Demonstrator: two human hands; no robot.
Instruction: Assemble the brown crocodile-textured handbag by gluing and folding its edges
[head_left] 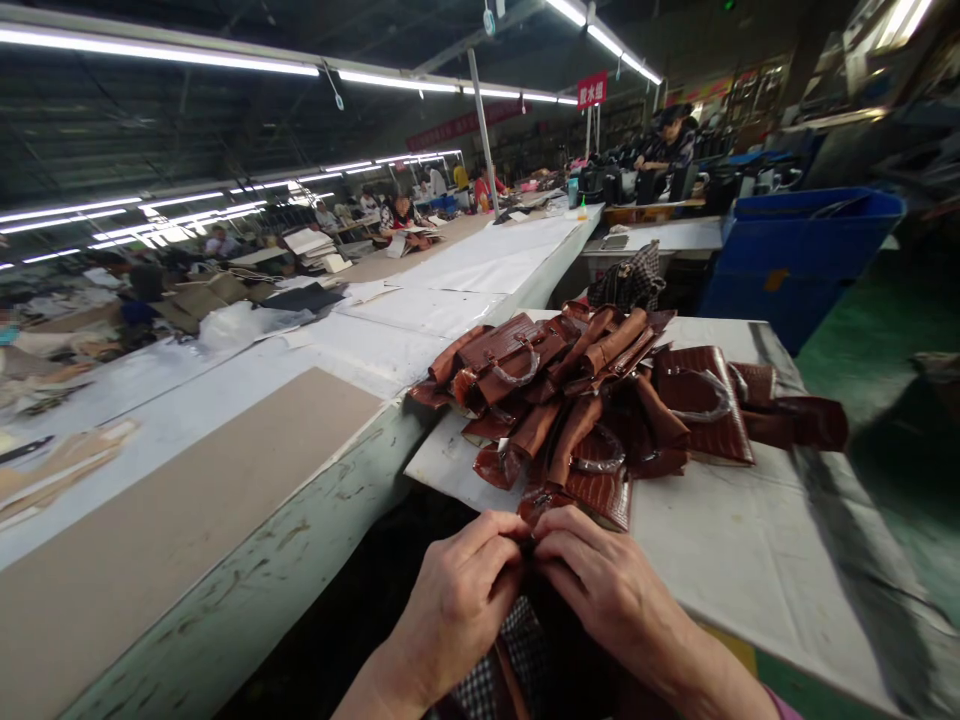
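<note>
My left hand (465,590) and my right hand (600,570) meet at the lower middle, fingers pinched together. Between their fingertips is the edge of a brown leather bag piece (538,502), glossy and crocodile-patterned, with a small metal fitting showing. My fingers hide most of the gripped spot. Dark brown material hangs in shadow below the hands, so its shape is unclear. Just beyond them lies a heap of brown leather handbag parts (532,430), several with handles (517,370) wrapped in clear plastic. One flat handbag panel (701,400) lies at the heap's right side.
The heap rests on a white board-topped table (720,530). To the left runs a long worktable (450,290) with a beige sheet (195,540). Blue bins (780,270) stand at the back right. A co-worker (667,140) is behind; other people work farther off.
</note>
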